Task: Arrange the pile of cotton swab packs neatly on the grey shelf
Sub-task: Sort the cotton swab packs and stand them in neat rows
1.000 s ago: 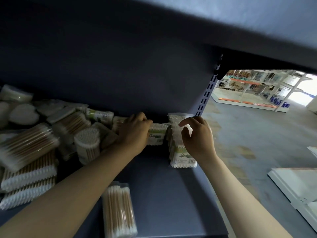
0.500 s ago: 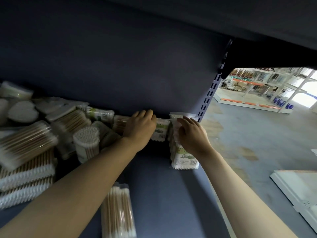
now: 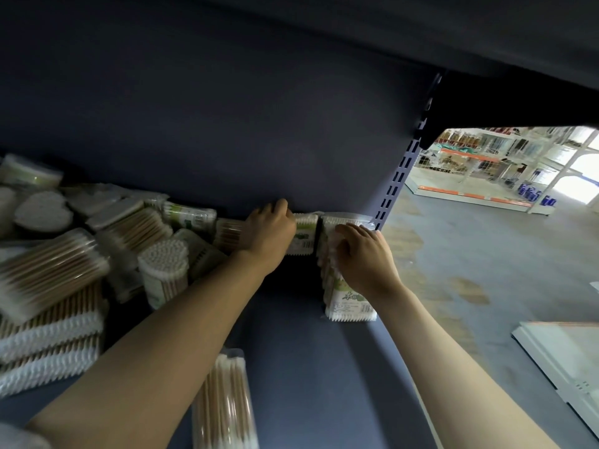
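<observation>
Left hand (image 3: pixel 270 230) grips a green-label swab pack (image 3: pixel 304 233) at the back of the grey shelf (image 3: pixel 311 367), w/ the right hand (image 3: pixel 364 257) curled over the neat row of packs (image 3: pixel 348 286) right beside it. Messy pile (image 3: pixel 81 254) sits well off to the left.

left hand (image 3: pixel 270 229) gripping upright swab pack (image 3: pixel 304 233) by back panel, right hand (image 3: pixel 364 257) on neighbouring row (image 3: pixel 348 296)
</observation>
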Available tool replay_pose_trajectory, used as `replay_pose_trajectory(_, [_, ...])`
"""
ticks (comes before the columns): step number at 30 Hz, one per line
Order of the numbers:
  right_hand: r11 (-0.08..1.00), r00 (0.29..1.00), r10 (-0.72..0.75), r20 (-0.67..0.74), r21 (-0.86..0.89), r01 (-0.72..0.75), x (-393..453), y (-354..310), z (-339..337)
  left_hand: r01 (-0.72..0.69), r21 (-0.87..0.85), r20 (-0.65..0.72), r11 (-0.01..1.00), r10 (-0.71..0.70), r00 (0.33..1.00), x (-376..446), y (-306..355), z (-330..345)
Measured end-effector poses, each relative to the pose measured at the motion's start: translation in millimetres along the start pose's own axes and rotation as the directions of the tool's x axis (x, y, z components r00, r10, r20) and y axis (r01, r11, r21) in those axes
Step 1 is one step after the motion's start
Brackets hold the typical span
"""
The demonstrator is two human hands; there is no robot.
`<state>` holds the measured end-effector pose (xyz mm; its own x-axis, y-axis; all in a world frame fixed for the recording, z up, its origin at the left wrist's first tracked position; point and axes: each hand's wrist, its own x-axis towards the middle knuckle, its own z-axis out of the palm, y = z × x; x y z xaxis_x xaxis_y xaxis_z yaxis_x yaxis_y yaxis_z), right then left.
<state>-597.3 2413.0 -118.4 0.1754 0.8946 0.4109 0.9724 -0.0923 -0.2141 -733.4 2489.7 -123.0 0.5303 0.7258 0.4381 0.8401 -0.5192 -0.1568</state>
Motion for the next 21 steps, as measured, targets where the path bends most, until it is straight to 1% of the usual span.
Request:
replay_pose_trajectory(1, [1.0,1.0,0.003,-0.002,0.002,-0.003,-0.2,-0.1,0.2,-0.013,-0.026,-0.024,1.0,0.012,1.0,-1.3,0.4,-2.7])
replay_pose_trajectory(2, [1.0,1.0,0.006,-0.003,0.005,-0.006,-0.3,-0.1,0.2,-0.031,-0.053,-0.079,0.998,0.027,0.997,-3.4,2.5,-6.1])
replay_pose_trajectory(3, [1.0,1.0,0.009,-0.005,0.01,-0.009,-0.3,0.1,0.6,-0.059,-0.046,-0.097,0.997,0.054,0.994,-3.6,3.1,-9.9])
replay_pose_trajectory(4, [1.0,1.0,0.01,-0.005,0.011,-0.01,-0.2,0.1,0.9,-0.056,-0.046,-0.09,0.997,0.051,0.995,-3.0,3.3,-9.8])
replay_pose_trajectory(5, [1.0,1.0,0.008,-0.005,0.011,-0.008,0.1,0.4,1.5,-0.068,-0.05,-0.133,0.996,0.06,0.989,-1.7,2.7,-7.2])
replay_pose_trajectory(10, [1.0,1.0,-0.006,-0.003,-0.016,0.006,-0.3,0.4,1.3,-0.071,-0.061,-0.132,0.996,0.063,0.989,-2.4,3.1,-7.3])
replay_pose_trajectory(12, [1.0,1.0,-0.018,-0.009,-0.022,0.018,-0.7,0.8,1.1,-0.066,-0.091,-0.12,0.994,0.055,0.991,-4.5,3.3,-3.9])
replay_pose_trajectory(15, [1.0,0.999,-0.022,-0.028,-0.003,0.022,-0.8,0.6,-2.5,-0.078,-0.043,-0.127,0.996,0.072,0.989,-8.2,1.7,0.8])
replay_pose_trajectory(17, [1.0,0.999,0.01,-0.043,0.007,-0.01,-1.6,0.1,-7.0,-0.071,0.003,-0.124,0.997,0.071,0.99,-10.1,1.1,-0.9])
replay_pose_trajectory(19, [0.999,0.997,0.029,-0.069,0.039,-0.026,-2.6,-0.1,-11.4,-0.065,-0.018,-0.144,0.998,0.061,0.988,-10.5,0.1,-2.4])
replay_pose_trajectory(21, [0.996,0.995,0.034,-0.091,0.082,-0.026,-3.7,-1.4,-15.9,-0.05,-0.043,-0.134,0.998,0.044,0.99,-13.9,0.0,-7.7])
